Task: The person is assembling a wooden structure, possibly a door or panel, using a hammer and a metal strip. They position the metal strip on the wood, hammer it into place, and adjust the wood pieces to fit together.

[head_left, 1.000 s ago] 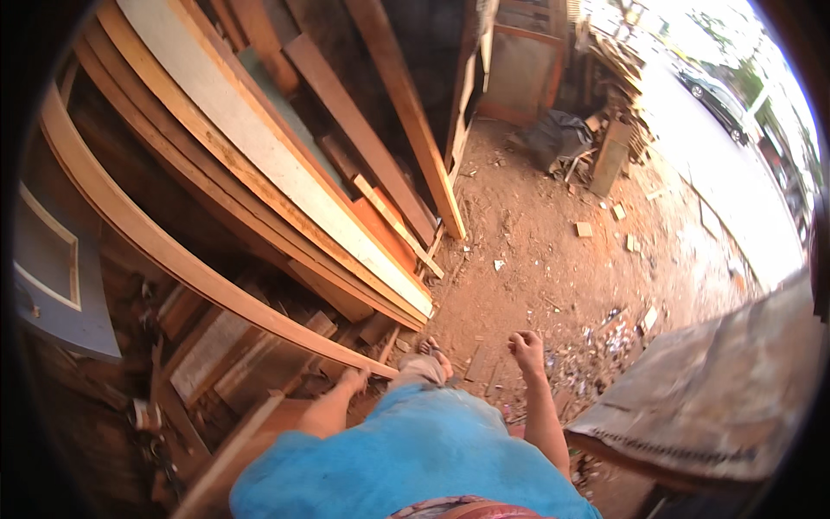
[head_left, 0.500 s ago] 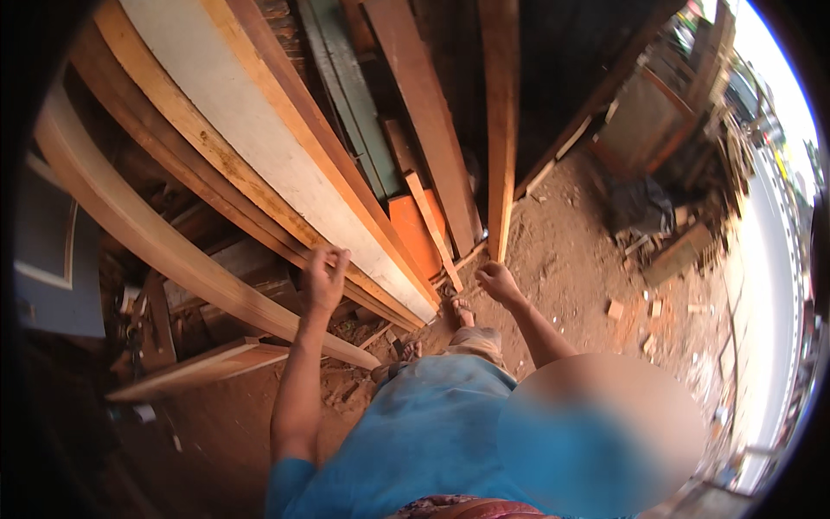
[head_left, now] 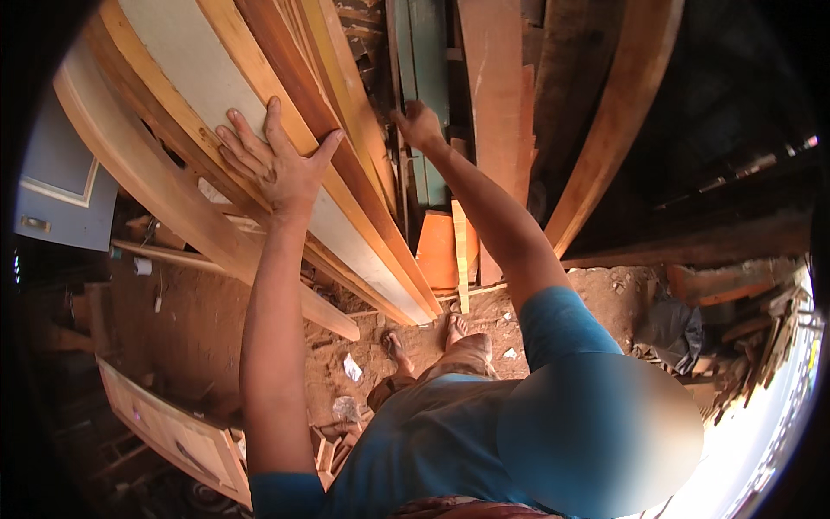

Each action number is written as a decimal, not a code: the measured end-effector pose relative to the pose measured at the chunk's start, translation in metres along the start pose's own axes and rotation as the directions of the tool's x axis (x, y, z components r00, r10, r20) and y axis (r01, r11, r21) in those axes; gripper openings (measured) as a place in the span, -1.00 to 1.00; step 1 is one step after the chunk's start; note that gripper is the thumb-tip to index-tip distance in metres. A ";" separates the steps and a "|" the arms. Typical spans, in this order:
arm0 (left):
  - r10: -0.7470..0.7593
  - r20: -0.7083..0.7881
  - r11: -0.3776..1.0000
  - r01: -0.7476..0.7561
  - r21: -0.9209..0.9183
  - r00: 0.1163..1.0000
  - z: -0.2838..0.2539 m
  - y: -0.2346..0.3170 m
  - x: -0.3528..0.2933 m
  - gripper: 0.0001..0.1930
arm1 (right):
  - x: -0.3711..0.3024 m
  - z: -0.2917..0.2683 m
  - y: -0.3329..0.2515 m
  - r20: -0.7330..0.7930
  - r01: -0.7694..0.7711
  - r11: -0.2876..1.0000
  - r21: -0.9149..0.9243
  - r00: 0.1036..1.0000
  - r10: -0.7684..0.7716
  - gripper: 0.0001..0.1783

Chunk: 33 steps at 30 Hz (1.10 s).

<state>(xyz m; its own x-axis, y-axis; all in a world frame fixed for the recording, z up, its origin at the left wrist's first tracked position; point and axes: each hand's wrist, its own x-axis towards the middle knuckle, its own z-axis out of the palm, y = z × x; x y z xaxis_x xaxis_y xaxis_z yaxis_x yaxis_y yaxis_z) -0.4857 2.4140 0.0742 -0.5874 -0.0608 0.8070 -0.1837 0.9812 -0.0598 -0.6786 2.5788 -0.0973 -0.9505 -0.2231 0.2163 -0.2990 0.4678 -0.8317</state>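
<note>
My left hand lies with fingers spread on the upper part of the leaning boards. Its palm and fingers cross a whitish plank with orange-brown edges, and the thumb reaches toward a dark reddish-brown board. My right hand is raised in front of a green plank, to the right of a yellowish-brown board. Its fingers are curled in; whether they grip anything is hidden. Below it stand an orange panel and a narrow light wood strip.
Further planks lean at the right, including a wide brown board and a curved-looking one. A grey-blue door panel stands at left. A wooden panel lies lower left. A black plastic bag and stacked scrap wood are right.
My left hand has moved up and spread onto the boards. My right hand has risen from low on the right to the green plank. The view has turned, bringing more boards into sight.
</note>
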 end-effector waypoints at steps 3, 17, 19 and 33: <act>0.068 -0.053 0.998 -0.068 -0.013 0.996 0.014 -0.001 -0.001 0.15 | 0.028 0.020 0.001 -0.068 -0.087 0.996 -0.014 0.994 0.086 -0.36; 0.049 -0.040 0.999 -0.050 -0.014 0.998 0.028 -0.009 0.000 0.16 | -0.073 -0.018 0.009 -0.404 0.397 0.833 0.386 0.884 -0.234 -0.81; 0.025 -0.021 0.999 -0.026 -0.028 0.999 0.027 -0.006 -0.002 0.17 | -0.093 -0.018 0.011 -0.067 0.035 0.635 0.772 0.997 0.026 -0.80; 0.009 -0.027 0.999 -0.008 0.039 1.000 0.029 -0.008 -0.008 0.13 | -0.172 -0.074 -0.014 -0.024 0.129 0.565 0.815 0.982 -0.188 -0.82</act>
<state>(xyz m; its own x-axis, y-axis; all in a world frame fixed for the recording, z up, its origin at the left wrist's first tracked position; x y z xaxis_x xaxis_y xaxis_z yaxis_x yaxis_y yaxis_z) -0.5024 2.4010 0.0509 -0.5672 -0.0472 0.8222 -0.2096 0.9738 -0.0886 -0.5171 2.6737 -0.0856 -0.8790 -0.2863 0.3813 -0.2225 -0.4609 -0.8591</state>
